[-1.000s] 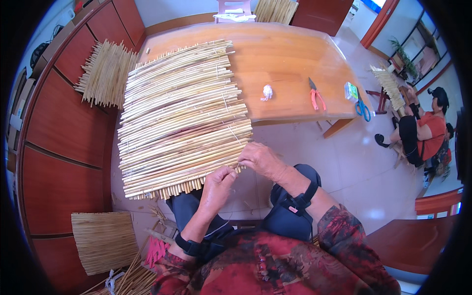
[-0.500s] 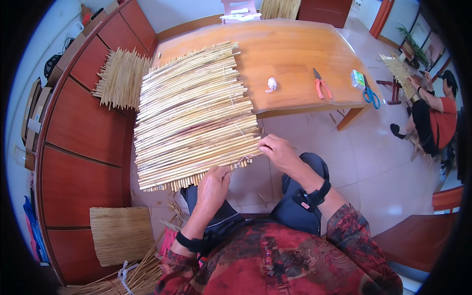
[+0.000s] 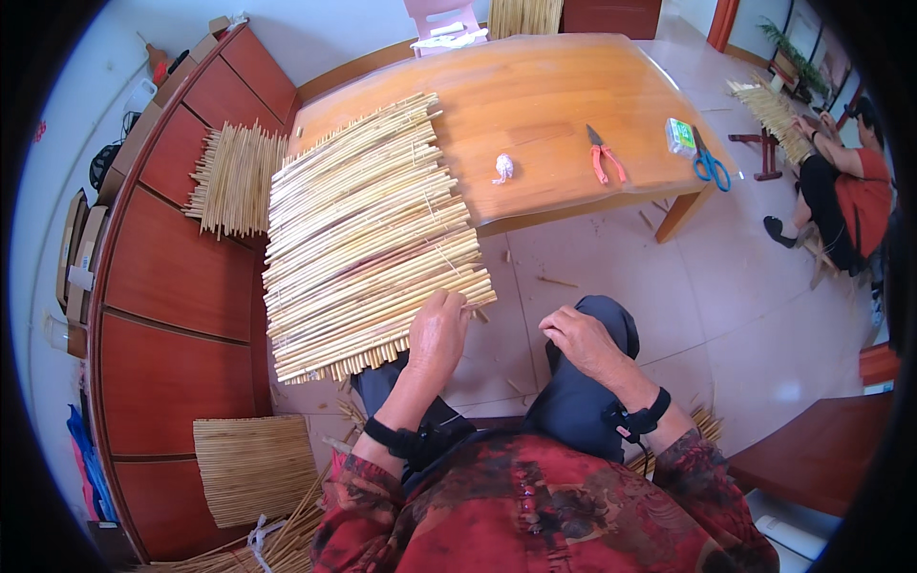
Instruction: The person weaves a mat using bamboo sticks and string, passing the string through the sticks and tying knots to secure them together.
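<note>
A mat of pale straight reeds [image 3: 363, 248], bound with rows of thin thread, reaches from the table toward my knees. My left hand [image 3: 439, 336] is closed at the near right part of the mat, its fingertips pressed together on the outermost reeds. Apart from the mat, my right hand [image 3: 581, 342] hovers over my right knee with fingers pinched. Whatever lies between those fingertips is too small to make out.
On the wooden table [image 3: 554, 86] lie a ball of white thread [image 3: 503, 168], red-handled pliers [image 3: 606, 158], blue-handled scissors [image 3: 709, 167] and a small box [image 3: 680, 137]. Red cabinets [image 3: 177, 267] line the left, near another reed mat [image 3: 253, 468]. A person [image 3: 845, 186] sits at far right.
My right hand has left the mat's corner and moved right, toward my knee. My left hand has shifted up and right along the mat's near edge. The whole view has turned slightly.
</note>
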Action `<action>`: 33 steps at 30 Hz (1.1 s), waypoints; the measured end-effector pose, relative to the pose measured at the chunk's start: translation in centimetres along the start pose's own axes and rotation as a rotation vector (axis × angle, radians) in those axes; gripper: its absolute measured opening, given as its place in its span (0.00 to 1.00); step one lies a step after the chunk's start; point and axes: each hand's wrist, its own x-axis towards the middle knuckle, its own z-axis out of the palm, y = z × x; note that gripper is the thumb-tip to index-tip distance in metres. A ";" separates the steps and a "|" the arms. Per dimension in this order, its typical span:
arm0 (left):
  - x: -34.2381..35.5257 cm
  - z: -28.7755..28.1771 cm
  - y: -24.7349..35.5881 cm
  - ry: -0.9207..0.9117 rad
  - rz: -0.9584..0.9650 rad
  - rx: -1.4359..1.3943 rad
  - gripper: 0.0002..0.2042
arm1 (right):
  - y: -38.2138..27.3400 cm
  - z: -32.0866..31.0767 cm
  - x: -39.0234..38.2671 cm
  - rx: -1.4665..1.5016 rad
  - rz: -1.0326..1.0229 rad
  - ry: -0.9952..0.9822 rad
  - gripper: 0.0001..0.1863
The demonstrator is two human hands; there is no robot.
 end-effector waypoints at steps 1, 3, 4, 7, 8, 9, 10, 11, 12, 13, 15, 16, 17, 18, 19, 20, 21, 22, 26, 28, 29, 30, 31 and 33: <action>0.3 0.4 -0.4 -0.026 0.004 0.008 0.07 | 0.0 -0.1 -0.1 0.002 0.002 0.004 0.05; 0.6 0.8 -1.2 -0.029 0.004 0.023 0.06 | -0.1 -0.3 0.0 0.001 -0.001 0.024 0.05; 0.5 0.9 -1.4 -0.030 -0.001 0.037 0.05 | -0.1 -0.3 0.0 0.005 -0.006 0.023 0.05; 0.2 0.8 -1.7 -0.035 -0.095 -0.131 0.04 | -0.1 0.1 0.2 0.032 -0.035 0.008 0.04; 0.4 1.0 -2.0 0.011 -0.089 -0.146 0.03 | 0.2 0.8 0.2 0.053 -0.034 -0.013 0.05; 0.3 1.1 -2.2 -0.002 -0.100 -0.119 0.03 | 0.3 1.4 0.3 0.075 -0.034 -0.036 0.05; 0.1 1.2 -1.7 0.000 -0.095 -0.145 0.03 | 0.0 1.6 0.0 0.140 0.022 -0.072 0.08; 0.1 1.0 -1.5 0.001 -0.091 -0.171 0.03 | -0.5 1.9 0.4 0.140 0.007 -0.072 0.08; 0.3 0.5 -1.5 0.012 -0.093 -0.166 0.03 | -1.2 2.4 1.1 0.256 0.055 -0.107 0.10; 0.2 0.1 -1.1 0.010 -0.197 -0.318 0.03 | -1.7 2.8 1.1 0.373 0.114 -0.142 0.12; -0.3 -0.3 -0.9 0.001 -0.306 -0.469 0.03 | -1.1 5.1 1.5 0.437 0.138 -0.187 0.18; -0.7 -0.7 -1.1 0.015 -0.391 -0.751 0.03 | -1.4 6.0 1.9 0.427 0.113 -0.204 0.19; -1.1 -0.8 -1.2 0.028 -0.473 -1.030 0.03 | -1.5 7.1 2.2 0.419 0.088 -0.220 0.21; -1.7 -1.1 -1.1 0.095 -0.446 -1.103 0.03 | -1.2 8.7 2.5 0.420 0.096 -0.224 0.21; -2.4 -1.5 -1.0 0.095 -0.455 -1.108 0.03 | -0.8 10.5 2.9 0.492 0.109 -0.199 0.23; -2.9 -1.9 -1.0 0.151 -0.473 -1.155 0.04 | -1.1 11.3 3.3 0.560 0.123 -0.169 0.24; -3.5 -2.2 -1.1 0.208 -0.491 -1.201 0.05 | -1.2 11.6 3.6 0.556 0.130 -0.171 0.24; -4.3 -2.3 -1.6 0.214 -0.484 -1.180 0.07 | -1.8 11.3 4.2 0.628 0.174 -0.307 0.23; -7.2 -2.6 -3.3 0.193 -0.479 -1.055 0.09 | -3.0 12.0 4.3 0.982 0.312 -0.546 0.15; -8.6 -2.5 -4.1 0.163 -0.529 -1.045 0.09 | -3.8 10.8 3.6 1.016 0.379 -0.601 0.13; -9.3 -2.4 -4.4 0.132 -0.576 -1.026 0.09 | -4.5 9.8 3.2 1.056 0.440 -0.652 0.11; -9.9 -2.1 -4.8 0.070 -0.655 -1.080 0.08 | -4.9 9.1 2.8 1.047 0.448 -0.654 0.11; -10.4 -1.6 -5.1 0.073 -0.659 -1.088 0.08 | -5.2 8.4 2.5 1.090 0.468 -0.620 0.10; -11.2 -0.7 -5.5 -0.049 -0.795 -1.231 0.08 | -5.2 7.8 2.3 1.125 0.493 -0.587 0.10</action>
